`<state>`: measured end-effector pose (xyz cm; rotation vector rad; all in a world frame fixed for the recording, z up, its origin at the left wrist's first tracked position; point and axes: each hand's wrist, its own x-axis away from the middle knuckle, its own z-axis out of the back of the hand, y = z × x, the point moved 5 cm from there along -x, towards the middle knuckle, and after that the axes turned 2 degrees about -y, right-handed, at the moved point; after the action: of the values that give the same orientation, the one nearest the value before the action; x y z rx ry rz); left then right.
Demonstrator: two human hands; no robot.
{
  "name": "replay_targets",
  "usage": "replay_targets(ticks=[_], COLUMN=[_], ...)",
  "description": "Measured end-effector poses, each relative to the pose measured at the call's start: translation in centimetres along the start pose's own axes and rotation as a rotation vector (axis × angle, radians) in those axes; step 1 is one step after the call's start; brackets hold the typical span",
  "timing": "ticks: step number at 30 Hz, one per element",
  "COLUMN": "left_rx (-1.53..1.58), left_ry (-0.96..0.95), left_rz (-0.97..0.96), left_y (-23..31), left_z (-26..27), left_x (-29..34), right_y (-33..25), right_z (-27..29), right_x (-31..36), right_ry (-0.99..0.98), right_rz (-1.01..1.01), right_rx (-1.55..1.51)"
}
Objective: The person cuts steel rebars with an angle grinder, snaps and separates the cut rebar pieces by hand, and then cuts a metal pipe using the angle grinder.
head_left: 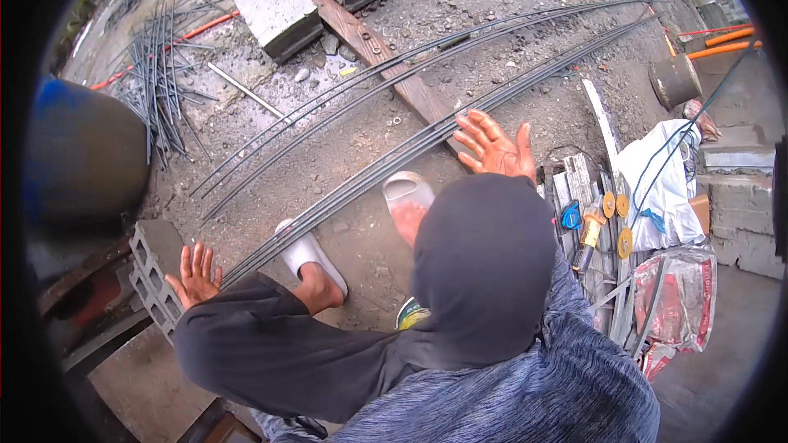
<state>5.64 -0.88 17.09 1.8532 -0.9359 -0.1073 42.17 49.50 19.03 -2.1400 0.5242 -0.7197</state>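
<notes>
A bundle of long thin steel rods (pixel 353 184) runs slantwise over the ground in front of me, from beside my left knee to the far right. My left hand (pixel 195 279) is open, palm up, beyond that knee, close to the rods' near end; whether it touches them I cannot tell. My right hand (pixel 497 148) is also open, its fingers spread and its fingertips at the edge of the bundle. Neither hand holds anything. Farther off, more bent rods (pixel 328 90) lie across a wooden plank (pixel 406 86). My feet, in pale slip-on shoes (pixel 308 250), are at the bundle.
Concrete blocks (pixel 277 15) sit by the plank. Cut rods (pixel 160 74) are heaped at far left, above a dark barrel (pixel 86 152). A hollow block (pixel 154 267) stands beside my left hand. At right are a blue tape measure (pixel 570 215), yellow discs (pixel 625 243) and a white sack (pixel 652 168).
</notes>
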Motion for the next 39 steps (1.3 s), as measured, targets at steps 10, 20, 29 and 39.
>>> replay_targets(ticks=[10, 20, 29, 39], left_rx=[-0.348, -0.11, -0.613, -1.169], left_ry=[0.221, 0.28, 0.725, 0.279], left_rz=[-0.159, -0.163, 0.017, 0.301], left_y=[-1.5, 4.0, -4.4, 2.6], left_z=[-6.0, -6.2, -3.5, -5.0], left_x=[17.9, 18.3, 11.1, -6.0], right_y=[1.2, 4.6, 4.8, 18.3], right_z=[-2.9, 9.2, -3.4, -2.8], right_x=[12.6, 19.6, 8.0, 2.8], right_ry=[-0.027, 0.024, 0.031, -0.071], right_rz=[-0.059, -0.243, -0.209, -0.543], right_rx=[-0.112, 0.252, -0.087, 0.062])
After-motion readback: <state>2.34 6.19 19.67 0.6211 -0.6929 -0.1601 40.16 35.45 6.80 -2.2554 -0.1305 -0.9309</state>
